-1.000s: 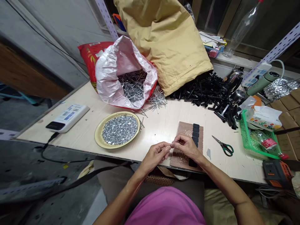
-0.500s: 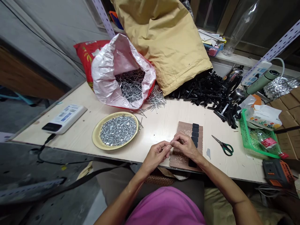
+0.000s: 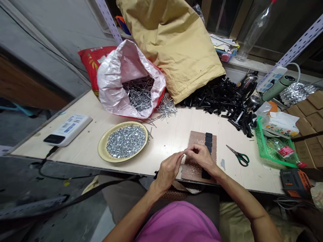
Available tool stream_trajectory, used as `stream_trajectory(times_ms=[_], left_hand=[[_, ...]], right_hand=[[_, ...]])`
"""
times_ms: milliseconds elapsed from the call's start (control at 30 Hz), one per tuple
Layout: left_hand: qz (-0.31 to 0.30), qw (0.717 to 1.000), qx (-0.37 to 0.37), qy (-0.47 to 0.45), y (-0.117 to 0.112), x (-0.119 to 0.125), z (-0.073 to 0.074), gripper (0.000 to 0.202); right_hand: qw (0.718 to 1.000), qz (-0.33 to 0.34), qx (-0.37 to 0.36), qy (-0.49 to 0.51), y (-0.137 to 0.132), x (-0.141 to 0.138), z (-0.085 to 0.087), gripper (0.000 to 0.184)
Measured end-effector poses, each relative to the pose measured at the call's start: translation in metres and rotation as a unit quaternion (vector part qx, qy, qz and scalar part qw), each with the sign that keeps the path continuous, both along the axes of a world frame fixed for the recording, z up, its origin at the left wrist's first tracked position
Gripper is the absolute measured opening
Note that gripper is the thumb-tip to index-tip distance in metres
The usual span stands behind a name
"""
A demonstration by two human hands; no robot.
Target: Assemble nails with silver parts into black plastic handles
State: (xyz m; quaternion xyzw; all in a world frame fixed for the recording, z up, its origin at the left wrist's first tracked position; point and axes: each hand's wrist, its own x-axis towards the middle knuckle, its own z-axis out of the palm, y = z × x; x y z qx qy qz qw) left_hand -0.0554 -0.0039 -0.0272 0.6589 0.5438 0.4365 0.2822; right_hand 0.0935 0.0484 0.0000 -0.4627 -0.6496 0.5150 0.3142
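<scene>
My left hand and my right hand meet fingertip to fingertip at the near edge of the table, over the left side of a brown perforated board. Both hands are pinched closed on something too small to name. A column of black clips sits in the board next to my right hand. A yellow plate heaped with small silver pieces lies to the left of my left hand.
An open white sack of nails and a tan sack stand at the back, with a pile of black clips to the right. Scissors, a green basket, and a power strip also lie on the table.
My hands stay pinched together over the board, with the fingertips shifting slightly. The view has tilted a little.
</scene>
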Motion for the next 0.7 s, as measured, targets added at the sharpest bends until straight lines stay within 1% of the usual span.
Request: stream_trajectory(times_ms=[67,100,167,200,233,300,333,367,400,567,700], left_hand=[[-0.001,1.0,-0.013,-0.02,0.0,0.0,0.002,0.025],[-0.001,0.999,-0.031,-0.038,0.001,0.0,0.005,0.025],[-0.013,0.99,-0.097,-0.097,0.001,-0.002,0.011,0.026],[-0.03,0.979,-0.145,-0.138,0.002,-0.003,0.013,0.029],[-0.051,0.961,-0.199,-0.185,0.002,-0.004,0.016,0.033],[-0.094,0.909,-0.298,-0.276,0.004,-0.007,0.019,0.043],[-0.106,0.883,-0.333,-0.312,0.004,-0.008,0.02,0.046],[-0.11,0.864,-0.355,-0.339,0.005,-0.008,0.021,0.048],[-0.108,0.853,-0.367,-0.356,0.006,-0.008,0.021,0.05],[-0.101,0.827,-0.393,-0.389,0.009,-0.01,0.023,0.05],[-0.128,0.779,-0.444,-0.425,0.01,-0.013,0.021,0.047]], right_hand=[[1.0,0.003,0.027,-0.007,-0.001,0.001,0.0,0.025],[0.999,0.005,0.05,-0.011,-0.001,0.002,0.0,0.025],[0.995,0.014,0.098,-0.017,0.0,0.003,0.0,0.025],[0.993,0.024,0.117,-0.018,0.0,0.003,-0.001,0.026],[0.99,0.035,0.133,-0.016,0.001,0.004,0.0,0.026],[0.986,0.063,0.154,-0.005,0.003,0.005,0.001,0.027],[0.984,0.075,0.162,0.0,0.003,0.006,0.002,0.027],[0.982,0.084,0.168,0.002,0.004,0.006,0.003,0.027],[0.981,0.09,0.172,0.001,0.005,0.007,0.004,0.027],[0.974,0.098,0.202,-0.017,0.005,0.008,0.003,0.026],[0.969,0.133,0.21,-0.008,0.007,0.009,0.002,0.027]])
